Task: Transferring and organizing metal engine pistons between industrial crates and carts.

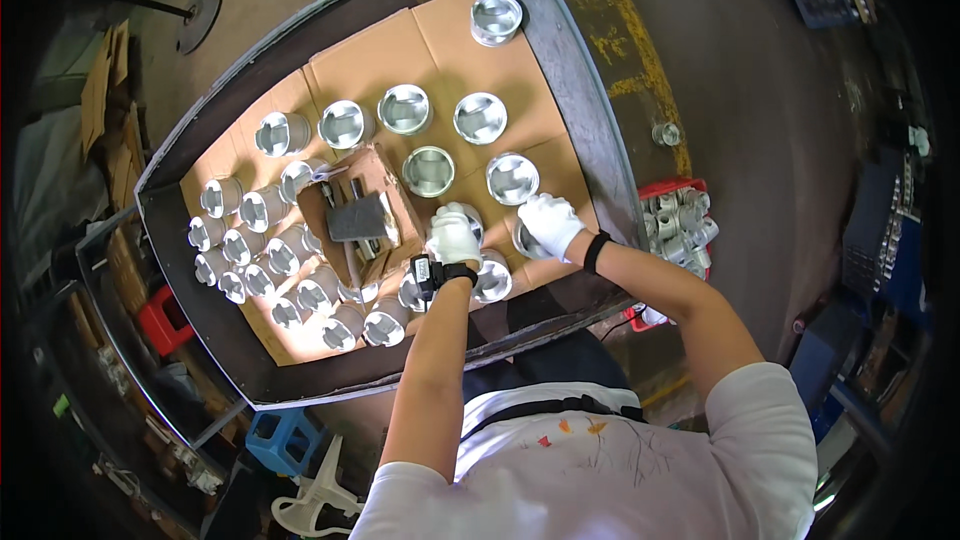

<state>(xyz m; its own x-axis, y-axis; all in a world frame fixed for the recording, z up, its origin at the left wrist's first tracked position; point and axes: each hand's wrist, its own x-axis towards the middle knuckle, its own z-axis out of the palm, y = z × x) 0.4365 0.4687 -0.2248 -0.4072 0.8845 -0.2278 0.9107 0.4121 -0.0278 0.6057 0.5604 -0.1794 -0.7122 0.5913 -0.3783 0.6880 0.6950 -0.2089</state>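
Both my hands wear white gloves and reach over a cardboard-lined bin of silver metal pistons. My left hand (453, 238), with a dark band and a small device at the wrist, is curled over a piston (474, 223) that it partly hides. To its right, my right hand (550, 224), wearing a black wristband, has its fingers closed over the edge of another piston (526, 241). Just beyond them stand a piston (512, 179) and a second piston (429, 172). Close below my left hand, another piston (492, 278) shows beside the wrist.
An open cardboard box (400, 202) holding a dark block and tools sits mid-bin. Several pistons (265, 208) crowd the left side. The bin's raised metal wall (575, 70) surrounds everything. Outside right, a red crate (672, 183) holds metal parts; a blue stool (283, 442) stands lower left.
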